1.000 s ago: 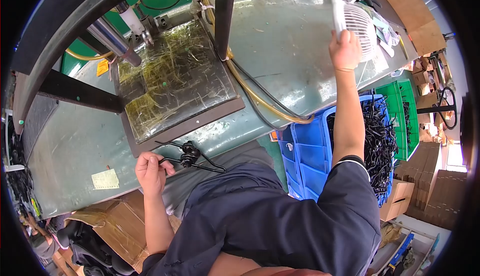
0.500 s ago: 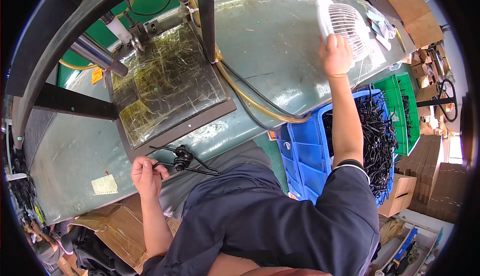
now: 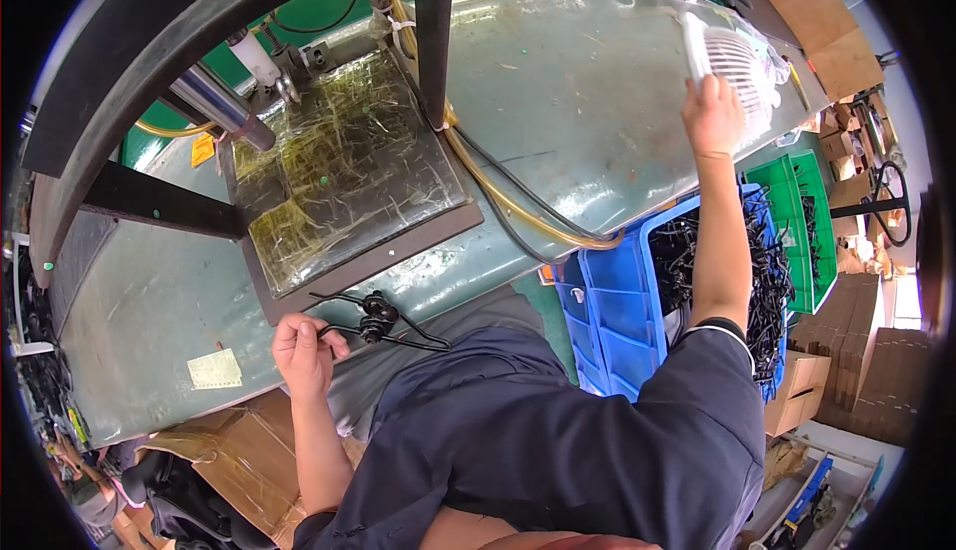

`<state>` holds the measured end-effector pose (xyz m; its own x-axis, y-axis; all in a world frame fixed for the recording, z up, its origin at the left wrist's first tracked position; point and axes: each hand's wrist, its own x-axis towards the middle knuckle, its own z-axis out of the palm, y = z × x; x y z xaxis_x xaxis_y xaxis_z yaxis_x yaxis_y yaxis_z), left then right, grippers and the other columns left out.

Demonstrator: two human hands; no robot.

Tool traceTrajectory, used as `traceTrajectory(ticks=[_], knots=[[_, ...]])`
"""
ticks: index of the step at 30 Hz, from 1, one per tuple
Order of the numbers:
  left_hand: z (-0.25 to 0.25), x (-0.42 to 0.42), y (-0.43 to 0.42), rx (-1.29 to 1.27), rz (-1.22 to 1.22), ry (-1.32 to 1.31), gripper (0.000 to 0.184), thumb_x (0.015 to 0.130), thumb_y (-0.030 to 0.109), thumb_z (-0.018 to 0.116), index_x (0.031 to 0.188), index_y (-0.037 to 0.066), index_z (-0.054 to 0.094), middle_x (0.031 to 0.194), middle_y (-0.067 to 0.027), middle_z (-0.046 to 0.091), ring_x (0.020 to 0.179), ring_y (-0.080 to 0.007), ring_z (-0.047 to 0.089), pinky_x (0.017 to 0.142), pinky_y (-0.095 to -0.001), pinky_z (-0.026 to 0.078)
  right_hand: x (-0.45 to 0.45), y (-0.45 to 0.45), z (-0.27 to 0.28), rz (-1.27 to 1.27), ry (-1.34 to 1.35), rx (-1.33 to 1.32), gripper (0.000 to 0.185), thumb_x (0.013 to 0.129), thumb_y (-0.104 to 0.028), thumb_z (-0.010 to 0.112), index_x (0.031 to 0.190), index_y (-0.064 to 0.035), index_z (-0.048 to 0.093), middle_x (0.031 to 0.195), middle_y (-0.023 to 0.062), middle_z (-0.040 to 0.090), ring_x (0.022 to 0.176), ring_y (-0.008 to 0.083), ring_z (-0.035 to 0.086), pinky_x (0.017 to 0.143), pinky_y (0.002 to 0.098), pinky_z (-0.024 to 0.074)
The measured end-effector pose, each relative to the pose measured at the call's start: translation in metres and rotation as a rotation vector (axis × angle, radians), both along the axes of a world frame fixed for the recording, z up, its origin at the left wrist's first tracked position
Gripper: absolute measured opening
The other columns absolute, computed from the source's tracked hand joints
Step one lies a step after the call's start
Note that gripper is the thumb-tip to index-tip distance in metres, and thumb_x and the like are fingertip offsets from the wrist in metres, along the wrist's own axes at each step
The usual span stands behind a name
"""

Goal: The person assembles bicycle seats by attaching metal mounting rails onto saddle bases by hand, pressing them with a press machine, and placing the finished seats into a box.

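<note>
My left hand (image 3: 307, 353) is closed at the bench's front edge, pinching one thin end of a black part (image 3: 378, 319). That part has bent, rod-like arms and a rounded, knobby middle, and it hangs over the edge near my lap. Far to the right, my right hand (image 3: 714, 120) grips the near rim of a white fan (image 3: 735, 70) with a slatted round grille. My fingertips are partly hidden against its rim. Clear plastic and papers lie just behind the fan.
A press frame with a metal cylinder (image 3: 214, 102) stands over a tape-covered plate (image 3: 349, 167) at left. Yellow and black hoses (image 3: 518, 207) cross the bench (image 3: 568, 82). Below right are a blue crate (image 3: 609, 326) of black parts and a green crate (image 3: 817, 236).
My right hand has moved the white fan to the right along the bench. My left hand keeps its hold on the black part. The whole view has shifted slightly.
</note>
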<state>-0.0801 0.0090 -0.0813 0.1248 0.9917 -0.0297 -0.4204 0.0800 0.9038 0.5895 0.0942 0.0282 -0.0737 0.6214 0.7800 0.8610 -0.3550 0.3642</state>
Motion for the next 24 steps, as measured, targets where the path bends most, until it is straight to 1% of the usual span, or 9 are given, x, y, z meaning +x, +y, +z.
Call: traceTrajectory(ticks=[4,8,13,17,19,21,24], knots=[[-0.003,-0.002,0.002,-0.007,-0.007,0.004,0.021,0.109,0.022,0.059,0.1,0.003,0.057,0.077,-0.0123,0.065,0.057,-0.0229,0.065,0.05,-0.0338,0.053,0.024,-0.048,0.01,-0.16,-0.019,0.044,0.03,0.086,-0.031,0.079,0.081,-0.0125,0.057,0.08,0.0069,0.06,0.075,0.0308,0.065,0.065,0.046,0.0523],[-0.001,-0.003,0.004,0.0,-0.047,0.002,0.021,0.11,0.022,0.059,0.1,0.003,0.057,0.077,-0.0128,0.065,0.057,-0.0229,0.064,0.05,-0.0332,0.052,0.04,-0.089,0.006,-0.233,-0.027,0.027,0.031,0.085,-0.031,0.081,0.083,-0.0116,0.057,0.08,0.0082,0.061,0.075,0.0319,0.065,0.065,0.0463,0.0531],[0.001,-0.003,0.006,-0.004,-0.061,0.001,0.021,0.11,0.022,0.058,0.101,0.003,0.057,0.074,-0.0132,0.065,0.056,-0.0229,0.064,0.05,-0.0329,0.052,0.039,-0.098,-0.007,-0.268,0.027,0.042,0.03,0.085,-0.029,0.081,0.083,-0.0109,0.056,0.08,0.0084,0.061,0.075,0.0325,0.065,0.065,0.0466,0.0526],[0.003,-0.001,0.004,-0.034,-0.03,0.017,0.023,0.11,0.023,0.058,0.1,0.003,0.057,0.073,-0.0135,0.066,0.056,-0.0227,0.064,0.05,-0.0319,0.052,0.007,-0.097,0.001,-0.135,0.037,-0.03,0.031,0.085,-0.027,0.081,0.081,-0.0104,0.055,0.079,0.0088,0.06,0.075,0.0318,0.064,0.066,0.0451,0.0515],[0.002,-0.001,0.006,-0.017,-0.032,0.011,0.023,0.11,0.023,0.058,0.1,0.003,0.057,0.073,-0.0139,0.067,0.056,-0.0223,0.064,0.05,-0.0317,0.052,-0.014,-0.091,0.007,-0.009,0.038,-0.015,0.032,0.084,-0.026,0.081,0.08,-0.0101,0.055,0.078,0.0089,0.059,0.074,0.0318,0.063,0.065,0.0449,0.0511],[0.0,-0.001,0.005,-0.015,-0.028,0.008,0.023,0.11,0.024,0.058,0.1,0.003,0.057,0.074,-0.0139,0.067,0.057,-0.022,0.064,0.05,-0.0314,0.052,-0.036,-0.076,0.014,0.099,0.073,0.013,0.033,0.083,-0.024,0.082,0.079,-0.0098,0.054,0.078,0.0087,0.057,0.073,0.0318,0.062,0.065,0.0443,0.0505],[0.001,-0.001,0.005,-0.021,-0.028,0.019,0.022,0.11,0.024,0.058,0.101,0.004,0.058,0.073,-0.0134,0.068,0.057,-0.0216,0.064,0.051,-0.031,0.052,-0.058,-0.04,0.013,0.201,0.094,0.002,0.034,0.086,-0.027,0.082,0.08,-0.0093,0.054,0.077,0.009,0.059,0.072,0.0313,0.063,0.065,0.0436,0.0511]])
